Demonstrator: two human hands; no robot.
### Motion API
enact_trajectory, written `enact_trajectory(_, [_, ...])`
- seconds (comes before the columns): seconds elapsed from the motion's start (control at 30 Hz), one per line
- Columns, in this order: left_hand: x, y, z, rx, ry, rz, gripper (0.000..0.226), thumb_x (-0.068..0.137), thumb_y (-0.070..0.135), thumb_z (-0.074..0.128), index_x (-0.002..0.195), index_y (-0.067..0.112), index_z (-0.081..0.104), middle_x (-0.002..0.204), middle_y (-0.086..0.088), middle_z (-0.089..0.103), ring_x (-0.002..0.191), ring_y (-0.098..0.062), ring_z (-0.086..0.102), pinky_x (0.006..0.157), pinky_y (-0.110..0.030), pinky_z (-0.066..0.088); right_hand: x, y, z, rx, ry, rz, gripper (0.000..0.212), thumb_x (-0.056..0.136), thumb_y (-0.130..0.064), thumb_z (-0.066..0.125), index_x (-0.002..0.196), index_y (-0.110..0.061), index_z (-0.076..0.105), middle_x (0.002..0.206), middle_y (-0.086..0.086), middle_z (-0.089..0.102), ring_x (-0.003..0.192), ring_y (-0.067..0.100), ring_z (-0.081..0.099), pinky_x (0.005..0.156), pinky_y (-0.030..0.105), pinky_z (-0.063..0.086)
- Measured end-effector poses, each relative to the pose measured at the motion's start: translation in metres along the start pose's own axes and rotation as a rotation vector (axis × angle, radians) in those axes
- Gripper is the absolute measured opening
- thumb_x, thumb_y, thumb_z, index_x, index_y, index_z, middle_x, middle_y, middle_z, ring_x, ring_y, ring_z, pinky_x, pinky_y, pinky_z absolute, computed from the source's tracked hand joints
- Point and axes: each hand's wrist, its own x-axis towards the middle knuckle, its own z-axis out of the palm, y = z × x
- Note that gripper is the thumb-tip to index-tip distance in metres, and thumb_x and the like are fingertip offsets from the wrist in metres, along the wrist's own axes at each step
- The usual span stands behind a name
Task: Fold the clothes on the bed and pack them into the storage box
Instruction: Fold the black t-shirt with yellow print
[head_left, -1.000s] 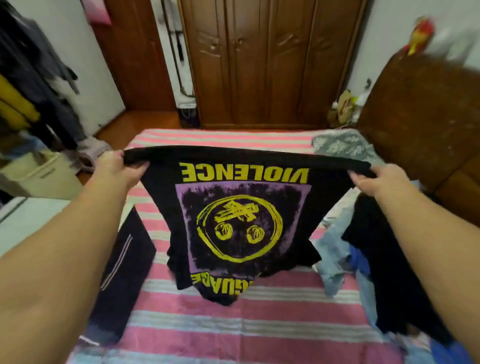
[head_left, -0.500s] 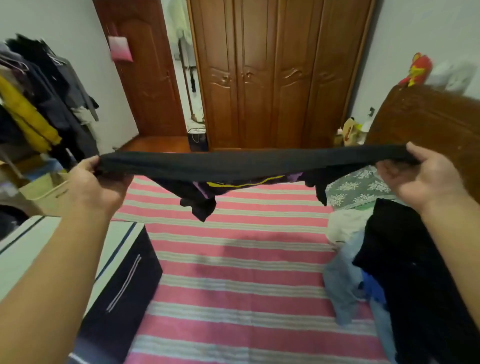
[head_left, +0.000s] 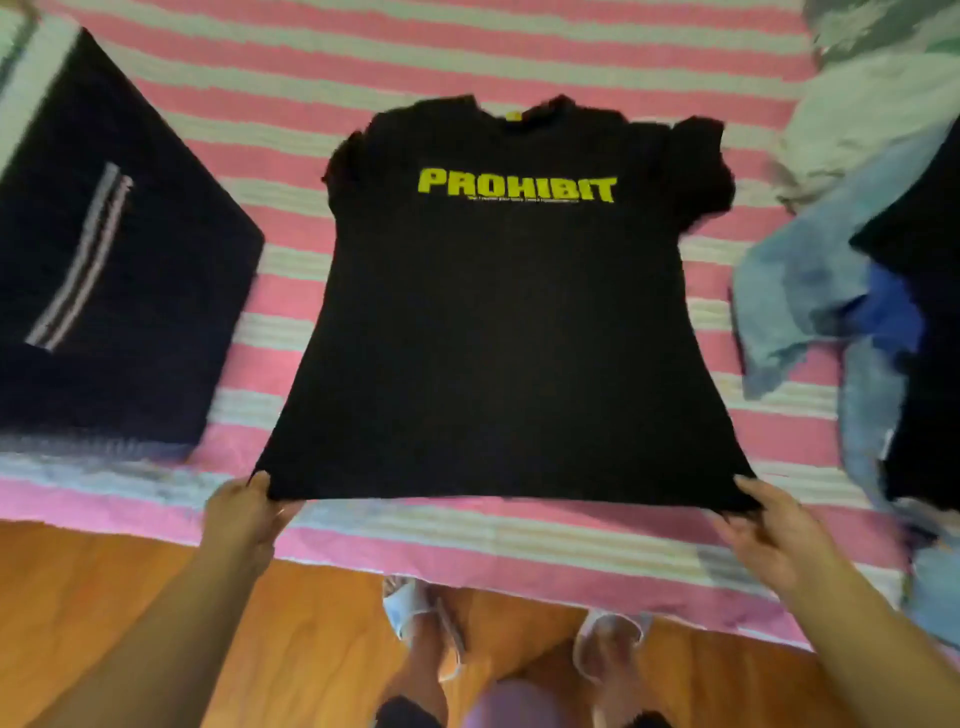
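1. The shirt (head_left: 498, 312) lies spread on the bed (head_left: 519, 57), print up, collar at the far side, hem nearest me.
2. I judge it light, limp and easy to bunch; the hem corners or the shoulders are the best holds.
3. My left hand (head_left: 241, 514) pinches the left hem corner, fingers curled under the cloth.
4. My right hand (head_left: 769, 530) pinches the right hem corner likewise, pulling the hem taut.
5. The box (head_left: 104, 260) sits just left of the shirt; a heap of clothes (head_left: 831, 291) lies to its right.
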Motion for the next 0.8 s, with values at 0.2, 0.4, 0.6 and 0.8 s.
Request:
enact_trajectory(0.2, [0.073, -0.063, 0.004, 0.057, 0.079, 0.053, 0.015, 0.103, 0.019, 0.058, 0.109, 0.006, 0.06, 0.106, -0.009, 0.064, 0.089, -0.02, 0.065, 0.073, -0.03, 0.058, 0.076, 0.068, -0.01, -0.184, 0.22, -0.052, 0.01, 0.101, -0.022, 0.058, 0.108, -0.018, 0.064, 0.103, 0.003, 0.071, 0.095, 0.018, 0.069, 0.074, 0.032, 0.062])
enact_trajectory(0.4, [0.053, -0.043, -0.017, 0.227, 0.168, 0.298, 0.003, 0.1, 0.009, 0.059, 0.103, 0.008, 0.057, 0.092, -0.011, 0.063, 0.079, -0.025, 0.064, 0.075, -0.038, 0.058, 0.046, 0.06, -0.017, -0.348, 0.276, -0.168, 0.019, 0.101, -0.014, 0.057, 0.12, -0.016, 0.06, 0.111, 0.008, 0.068, 0.098, 0.028, 0.068, 0.077, 0.04, 0.062])
enact_trajectory(0.6, [0.053, -0.019, -0.037, 0.486, 0.136, 0.319, 0.01, 0.101, 0.019, 0.06, 0.105, 0.01, 0.056, 0.102, -0.025, 0.067, 0.066, -0.028, 0.064, 0.074, -0.041, 0.055, 0.013, 0.061, -0.027, -0.353, 0.271, -0.161, 0.026, 0.1, -0.017, 0.06, 0.125, -0.009, 0.06, 0.117, 0.009, 0.066, 0.1, 0.027, 0.067, 0.087, 0.037, 0.057])
enact_trajectory(0.8, [0.058, -0.055, -0.014, -0.067, 0.029, -0.163, 0.023, 0.1, 0.021, 0.064, 0.119, 0.009, 0.064, 0.109, -0.007, 0.076, 0.095, -0.021, 0.075, 0.086, -0.036, 0.06, 0.032, 0.091, -0.006, -0.079, 0.268, 0.024, 0.03, 0.096, -0.02, 0.065, 0.124, -0.012, 0.059, 0.117, 0.008, 0.069, 0.104, 0.024, 0.069, 0.086, 0.037, 0.06])
